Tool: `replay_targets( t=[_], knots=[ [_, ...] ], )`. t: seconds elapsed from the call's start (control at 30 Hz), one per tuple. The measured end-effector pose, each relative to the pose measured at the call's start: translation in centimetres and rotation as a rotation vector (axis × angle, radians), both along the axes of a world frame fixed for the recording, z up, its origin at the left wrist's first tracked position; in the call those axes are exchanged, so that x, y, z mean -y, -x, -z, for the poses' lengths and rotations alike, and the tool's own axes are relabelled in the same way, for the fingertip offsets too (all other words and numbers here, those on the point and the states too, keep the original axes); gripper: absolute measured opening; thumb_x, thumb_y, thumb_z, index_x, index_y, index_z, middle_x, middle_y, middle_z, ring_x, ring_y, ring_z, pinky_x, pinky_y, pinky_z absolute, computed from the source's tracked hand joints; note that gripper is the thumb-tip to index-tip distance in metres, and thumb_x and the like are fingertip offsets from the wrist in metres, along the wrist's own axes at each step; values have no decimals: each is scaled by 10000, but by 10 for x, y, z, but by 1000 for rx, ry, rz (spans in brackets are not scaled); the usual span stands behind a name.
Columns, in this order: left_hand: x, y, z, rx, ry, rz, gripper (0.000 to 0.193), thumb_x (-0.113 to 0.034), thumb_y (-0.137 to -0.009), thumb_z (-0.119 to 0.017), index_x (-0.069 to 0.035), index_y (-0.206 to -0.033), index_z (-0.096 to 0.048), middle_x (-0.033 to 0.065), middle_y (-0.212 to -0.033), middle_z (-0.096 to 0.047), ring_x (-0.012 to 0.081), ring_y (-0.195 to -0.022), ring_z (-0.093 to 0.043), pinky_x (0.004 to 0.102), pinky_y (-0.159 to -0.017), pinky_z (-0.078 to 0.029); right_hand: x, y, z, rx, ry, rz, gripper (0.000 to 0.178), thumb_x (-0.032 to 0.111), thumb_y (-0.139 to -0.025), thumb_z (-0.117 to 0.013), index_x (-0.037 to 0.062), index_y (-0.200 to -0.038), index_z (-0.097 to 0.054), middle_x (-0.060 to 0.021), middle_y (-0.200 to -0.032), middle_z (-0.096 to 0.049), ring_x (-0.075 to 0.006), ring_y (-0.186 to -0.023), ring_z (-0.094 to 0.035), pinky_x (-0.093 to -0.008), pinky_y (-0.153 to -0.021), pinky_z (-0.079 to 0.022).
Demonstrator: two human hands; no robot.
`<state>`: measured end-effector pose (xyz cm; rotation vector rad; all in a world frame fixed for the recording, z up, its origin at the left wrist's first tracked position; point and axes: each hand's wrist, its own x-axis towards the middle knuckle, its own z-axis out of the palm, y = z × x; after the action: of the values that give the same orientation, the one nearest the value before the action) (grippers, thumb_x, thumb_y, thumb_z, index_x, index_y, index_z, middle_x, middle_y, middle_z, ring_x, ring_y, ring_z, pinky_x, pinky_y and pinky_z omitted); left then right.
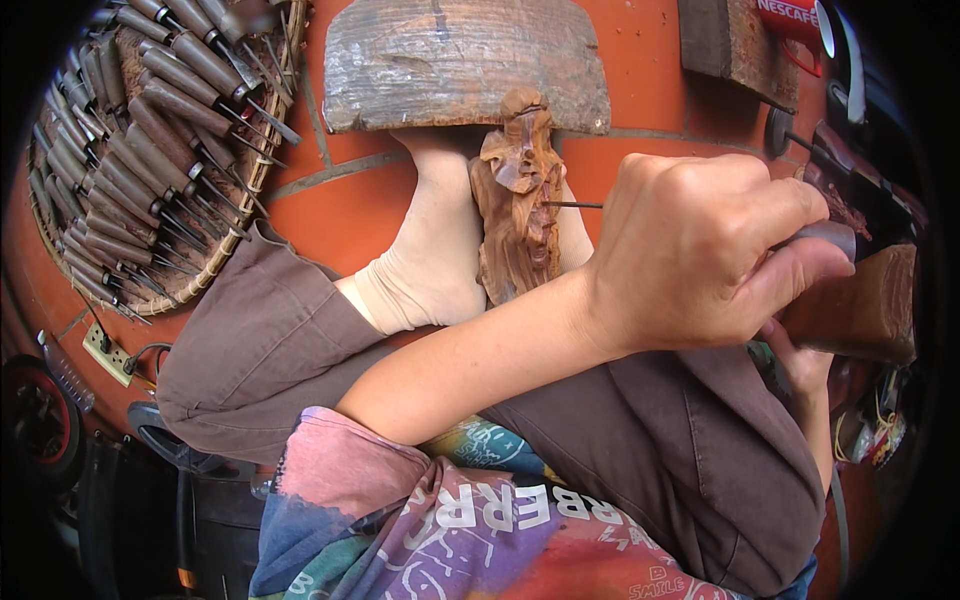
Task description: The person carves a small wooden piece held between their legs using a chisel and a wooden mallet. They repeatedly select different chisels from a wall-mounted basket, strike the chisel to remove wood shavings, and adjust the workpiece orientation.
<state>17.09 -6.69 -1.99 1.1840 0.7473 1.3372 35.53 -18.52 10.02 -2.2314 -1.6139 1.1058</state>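
My left hand [700, 245], its arm reaching across my lap, is closed around a chisel [578, 205]. The thin shaft points left, and its tip meets the side of a brown carved wooden figure [520, 235]. Between my sock-covered feet [430, 240] the figure stands, its top close to a thick wooden board. Past my left fist shows the dark butt of the chisel's handle. Just below that butt is a wooden mallet [865, 310], with my right hand [798, 365] closed on it, partly hidden behind the left hand. Whether mallet and handle touch, I cannot tell.
A round woven tray [225, 250] full of wooden-handled chisels lies at the left. The worn board [465, 65] is at the far middle. A wooden block [735, 60] and a red mug [795, 30] stand far right. Near the left edge, a power strip [107, 352] lies on orange tiles.
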Motion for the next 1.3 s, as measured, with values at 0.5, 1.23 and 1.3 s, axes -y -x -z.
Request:
replay_targets(
  t=[0.5, 1.23, 1.3],
  knots=[
    [-12, -21, -2, -40, 133, -323, 229, -296, -792, -778, -84, -808, -692, 90, -625, -605, 296, -539, -614, 390, -467, -447, -20, 27, -8, -112, 70, 401, 566, 141, -718, -735, 38, -1194, -446, -60, -869, -519, -129, -773, -505, -261, -717, -426],
    [0, -9, 13, 39, -31, -121, 274, -383, -759, -792, -128, -786, -697, 34, -572, -552, 234, -492, -577, 359, -423, -409, 5, -4, -31, 174, 92, 201, 691, -22, -820, -670, -19, -1438, -360, -97, -1237, -534, -158, -1071, -541, -308, -977, -423],
    [-1, -10, 14, 36, -47, -147, 280, -388, -767, -788, -126, -796, -695, 35, -582, -555, 236, -487, -571, 358, -419, -403, 3, 2, -26, 222, 61, 188, 672, -19, -810, -668, -19, -1416, -377, -90, -1159, -555, -150, -1016, -548, -297, -931, -436]
  ],
)
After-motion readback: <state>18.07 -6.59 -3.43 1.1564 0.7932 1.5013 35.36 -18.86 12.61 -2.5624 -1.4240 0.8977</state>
